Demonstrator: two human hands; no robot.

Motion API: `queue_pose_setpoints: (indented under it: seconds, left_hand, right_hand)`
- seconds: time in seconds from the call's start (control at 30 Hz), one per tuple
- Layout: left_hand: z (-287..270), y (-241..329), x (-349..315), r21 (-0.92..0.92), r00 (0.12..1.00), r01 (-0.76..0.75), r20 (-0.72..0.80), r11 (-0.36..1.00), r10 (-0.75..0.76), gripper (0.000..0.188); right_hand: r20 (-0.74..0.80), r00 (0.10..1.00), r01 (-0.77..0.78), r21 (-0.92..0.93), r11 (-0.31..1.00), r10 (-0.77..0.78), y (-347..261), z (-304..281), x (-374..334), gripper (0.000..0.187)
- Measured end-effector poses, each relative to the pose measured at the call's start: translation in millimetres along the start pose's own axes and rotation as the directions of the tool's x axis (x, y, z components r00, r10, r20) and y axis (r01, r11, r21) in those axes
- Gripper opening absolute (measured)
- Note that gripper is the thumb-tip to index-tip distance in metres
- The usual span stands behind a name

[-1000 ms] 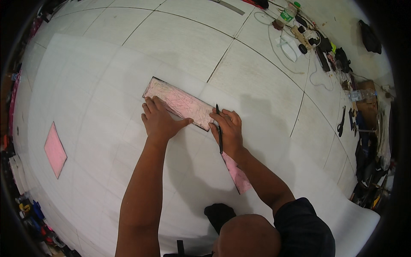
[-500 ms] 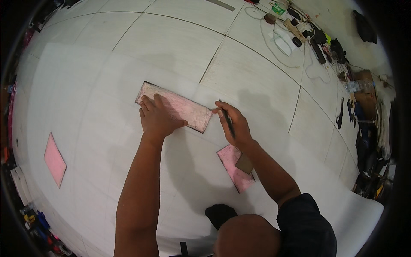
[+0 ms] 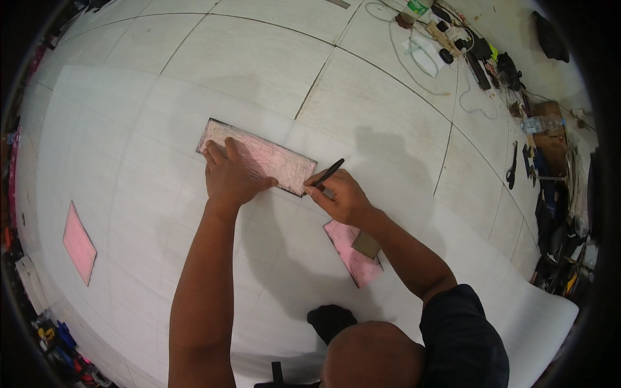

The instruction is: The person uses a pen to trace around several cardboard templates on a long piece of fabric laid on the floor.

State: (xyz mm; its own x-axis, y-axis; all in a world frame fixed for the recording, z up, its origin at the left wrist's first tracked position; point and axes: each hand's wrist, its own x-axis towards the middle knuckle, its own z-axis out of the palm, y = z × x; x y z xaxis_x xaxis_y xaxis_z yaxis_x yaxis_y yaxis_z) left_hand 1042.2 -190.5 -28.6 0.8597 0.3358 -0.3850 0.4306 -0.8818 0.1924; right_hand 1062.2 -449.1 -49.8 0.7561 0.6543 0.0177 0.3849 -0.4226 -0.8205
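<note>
A long pink rectangular panel (image 3: 275,155) with dark edges and a creased surface lies on a white translucent sheet (image 3: 149,258). My left hand (image 3: 228,173) rests on its left part, fingers spread over the panel and the thumb at its near edge. Between the fingers and thumb of my right hand (image 3: 343,197) is a black pen (image 3: 332,170), its tip down by the panel's right end. Closer to me, beside my right forearm, lies a smaller pink panel (image 3: 349,249), with a small brown-grey piece (image 3: 366,244) on it.
A pink four-sided piece (image 3: 79,244) lies at the left. On the tiled floor at far right are cables, a bottle (image 3: 414,10) and scissors (image 3: 512,165). The sheet curls into a roll (image 3: 550,323) at the lower right. Mixed items line the left edge.
My right hand has moved left and down along the panel's right end, and the pen has turned so its upper end points up and right. My left hand stays on the panel.
</note>
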Motion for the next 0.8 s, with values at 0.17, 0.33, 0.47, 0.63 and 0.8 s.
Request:
queue_pose_setpoints:
  seconds: [0.17, 0.33, 0.47, 0.63, 0.8]
  left_hand:
    - [0.8, -1.0, 0.5, 0.012, 1.0, 0.007, -0.01, 1.0, -0.007, 0.138]
    - [-2.1, 0.7, -1.6, -0.004, 1.0, 0.003, -0.012, 1.0, -0.003, 0.138]
    - [-0.2, 0.2, 0.3, 0.014, 1.0, 0.002, -0.015, 1.0, -0.002, 0.138]
    - [-0.1, -0.7, 0.6, 0.001, 1.0, 0.003, -0.01, 1.0, -0.003, 0.139]
    - [-0.6, -2.6, -0.6, -0.014, 0.999, 0.035, 0.001, 0.999, -0.035, 0.137]
  right_hand:
    - [0.002, 0.999, 0.054, -0.034, 0.998, -0.054, 2.1, 3.8, -1.6, 0.017]
    - [-0.084, 0.996, 0.022, -0.057, 0.998, -0.027, 1.8, -1.4, 6.8, 0.016]
    - [-0.274, 0.962, -0.01, -0.093, 0.996, -0.016, 18.8, -10.6, 22.2, 0.014]
    - [-0.3, 0.954, -0.034, -0.057, 0.998, 0.016, 22.4, -13.3, 26.0, 0.014]
    - [-0.449, 0.892, 0.022, 0.147, 0.989, 0.047, 13.2, -13.2, 46.3, 0.018]
